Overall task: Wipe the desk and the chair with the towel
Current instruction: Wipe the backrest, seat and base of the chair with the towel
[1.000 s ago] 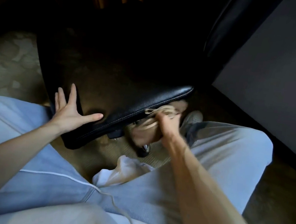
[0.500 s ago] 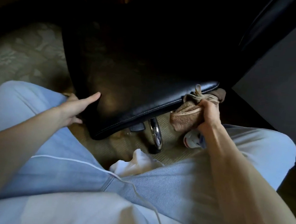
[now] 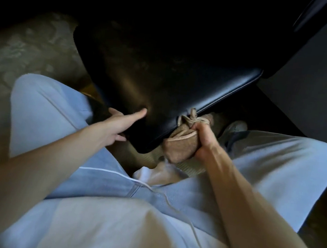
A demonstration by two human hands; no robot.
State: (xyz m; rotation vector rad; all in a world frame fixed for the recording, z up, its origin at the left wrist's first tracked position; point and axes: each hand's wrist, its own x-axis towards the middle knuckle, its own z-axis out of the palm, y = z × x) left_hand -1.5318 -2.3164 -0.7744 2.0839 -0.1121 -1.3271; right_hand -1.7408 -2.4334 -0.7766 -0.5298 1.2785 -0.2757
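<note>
Mid-frame, right hand [image 3: 202,138] grips bunched towel [image 3: 181,142] against chair [image 3: 164,82] seat's front edge; left hand [image 3: 117,121], fingers straight, steadies it. Wiping looks unfinished; desk unseen.

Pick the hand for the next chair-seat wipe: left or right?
Right. The right hand grips the towel at the front edge of the chair seat; the left hand holds nothing and rests on it.

One chair [image 3: 183,89], black. One towel [image 3: 178,144]. Two grips: left grip [image 3: 117,122] and right grip [image 3: 204,137]. Two bare forearms [image 3: 49,161]. Two trouser legs [image 3: 45,112], pale blue. One shoe [image 3: 234,129] in sight. One white cord [image 3: 174,207]. One patterned carpet [image 3: 22,49]. One white cloth fold [image 3: 152,173] between the legs.
</note>
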